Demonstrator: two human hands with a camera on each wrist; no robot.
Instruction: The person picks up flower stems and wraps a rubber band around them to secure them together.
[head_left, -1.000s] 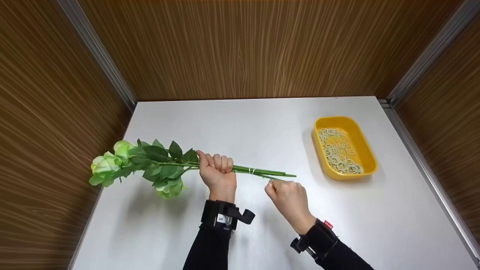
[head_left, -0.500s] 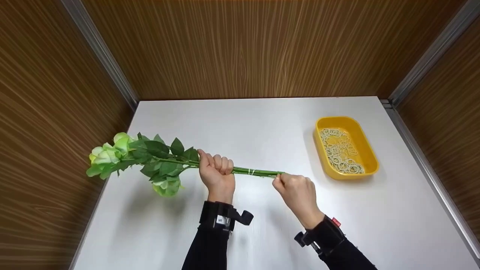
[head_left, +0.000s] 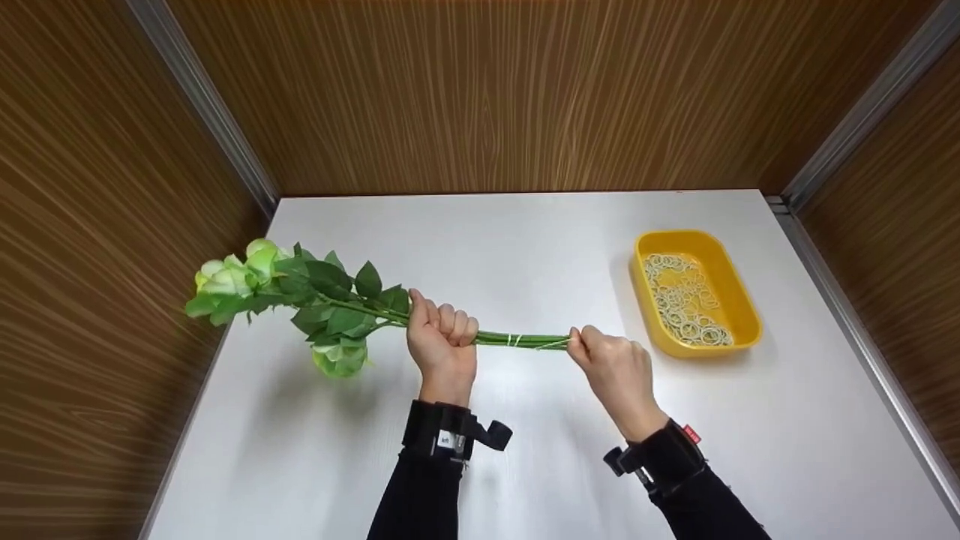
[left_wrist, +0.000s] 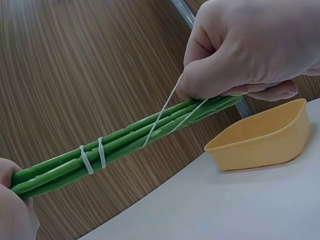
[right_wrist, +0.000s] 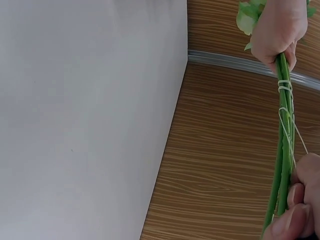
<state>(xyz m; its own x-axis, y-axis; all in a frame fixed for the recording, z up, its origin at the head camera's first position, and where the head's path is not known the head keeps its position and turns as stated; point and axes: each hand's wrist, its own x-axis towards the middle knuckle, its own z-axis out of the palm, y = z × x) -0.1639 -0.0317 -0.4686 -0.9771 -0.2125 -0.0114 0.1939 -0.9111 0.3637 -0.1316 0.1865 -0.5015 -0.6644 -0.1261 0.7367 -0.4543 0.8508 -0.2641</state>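
A bunch of pale green roses (head_left: 229, 279) with long green stems (head_left: 487, 338) is held above the table, blooms toward the left. My left hand (head_left: 444, 352) grips the stems just below the leaves. Two turns of white rubber band (left_wrist: 102, 153) encircle the stems near that hand. Farther along, another stretch of rubber band (left_wrist: 159, 119) loops round the stems and runs taut to my right hand (head_left: 616, 375). That hand's curled fingers pinch the band right by the stem ends, which they partly cover in the head view.
A yellow tray (head_left: 739, 300) of loose rubber bands (head_left: 679, 300) stands on the white table (head_left: 480, 247), to the right of my right hand. Wood-grain panels (head_left: 480, 97) rise behind the table and at both sides.
My right hand has moved right and away from me along the stems, from below them to their cut ends. The blooms have risen slightly; my left hand keeps its grip.
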